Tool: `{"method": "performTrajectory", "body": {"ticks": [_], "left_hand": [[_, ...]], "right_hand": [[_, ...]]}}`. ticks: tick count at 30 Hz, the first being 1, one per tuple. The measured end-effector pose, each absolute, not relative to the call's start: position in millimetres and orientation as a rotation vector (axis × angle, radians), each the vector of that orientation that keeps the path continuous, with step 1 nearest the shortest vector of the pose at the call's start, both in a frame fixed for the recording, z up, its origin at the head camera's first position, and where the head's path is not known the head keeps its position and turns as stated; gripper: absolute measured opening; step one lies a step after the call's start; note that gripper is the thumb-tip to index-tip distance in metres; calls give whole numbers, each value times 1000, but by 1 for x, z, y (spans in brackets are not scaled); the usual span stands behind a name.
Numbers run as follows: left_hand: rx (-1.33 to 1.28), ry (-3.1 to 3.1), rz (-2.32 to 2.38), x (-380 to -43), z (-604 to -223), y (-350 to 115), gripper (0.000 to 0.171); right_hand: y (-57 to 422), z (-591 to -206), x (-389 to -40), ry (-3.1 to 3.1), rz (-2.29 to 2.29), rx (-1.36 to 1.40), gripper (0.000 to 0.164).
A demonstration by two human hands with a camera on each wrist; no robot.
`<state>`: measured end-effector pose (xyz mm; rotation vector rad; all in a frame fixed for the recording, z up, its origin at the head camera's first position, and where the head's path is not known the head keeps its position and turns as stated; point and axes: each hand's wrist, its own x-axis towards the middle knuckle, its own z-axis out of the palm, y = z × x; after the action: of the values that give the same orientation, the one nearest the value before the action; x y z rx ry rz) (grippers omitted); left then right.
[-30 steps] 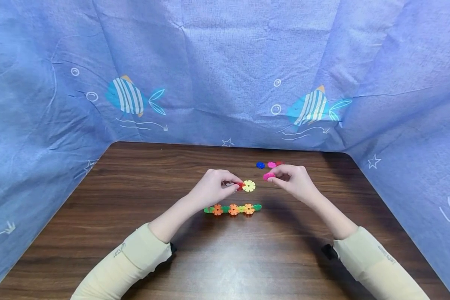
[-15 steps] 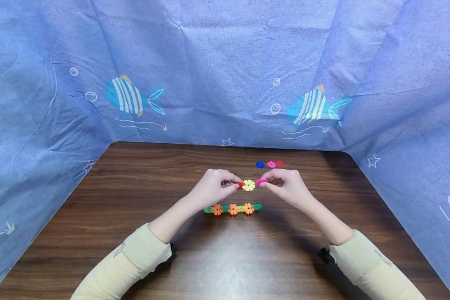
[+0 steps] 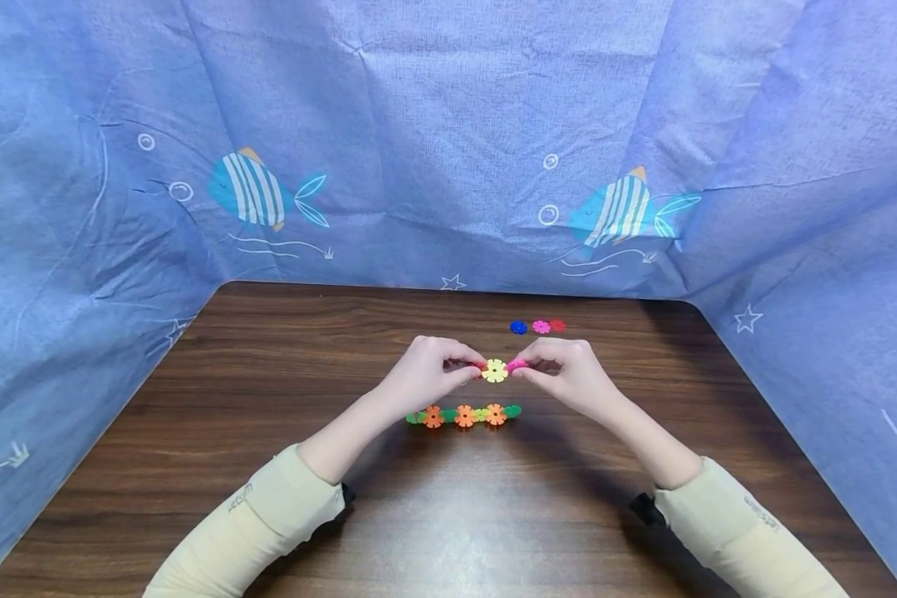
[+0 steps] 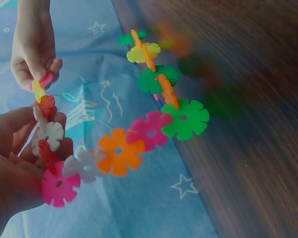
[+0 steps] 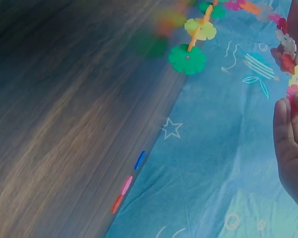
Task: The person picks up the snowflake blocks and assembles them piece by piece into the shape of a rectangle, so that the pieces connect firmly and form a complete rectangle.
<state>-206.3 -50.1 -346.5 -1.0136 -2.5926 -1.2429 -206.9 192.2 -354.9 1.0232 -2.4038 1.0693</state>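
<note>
Fingertips of my left hand (image 3: 422, 378) pinch a red flower-shaped disc (image 4: 48, 103) in a chain of interlocking plastic discs. A pale yellow disc (image 3: 495, 370) is joined to it and faces up between the hands. My right hand (image 3: 571, 378) pinches a pink disc (image 3: 518, 364) between thumb and fingers, its edge right at the yellow disc's right rim. In the left wrist view, the chain runs on from the left hand through white discs (image 4: 50, 133), pink and orange ones (image 4: 120, 152), to a row of green (image 4: 186, 119), orange and yellow discs, the part nearest the body in the head view.
Behind the right hand, a blue disc (image 3: 519, 327), a pink disc (image 3: 541, 327) and a red disc (image 3: 557, 325) lie in a row on the dark wooden table (image 3: 448, 515). A blue fish-print cloth (image 3: 448, 166) hangs around the back and sides.
My right hand has moved left with the pink disc, up to the yellow disc's edge. The left hand has stayed nearly still, and the loose red disc at the back is now fully visible.
</note>
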Motion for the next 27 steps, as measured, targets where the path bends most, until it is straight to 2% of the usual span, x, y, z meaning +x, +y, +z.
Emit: {"method": "performTrajectory", "body": {"ticks": [11, 18, 27], "left_hand": [[-1002, -2585, -1197, -207, -343, -46, 12], [-1036, -2530, -1166, -204, -349, -44, 10], [-1037, -2553, -1135, -203, -352, -43, 9]], "right_hand": [[186, -355, -207, -2364, 1076, 1026, 11], [184, -359, -205, -2372, 1105, 1049, 16], [185, -359, -203, -2394, 1075, 1059, 10]]}}
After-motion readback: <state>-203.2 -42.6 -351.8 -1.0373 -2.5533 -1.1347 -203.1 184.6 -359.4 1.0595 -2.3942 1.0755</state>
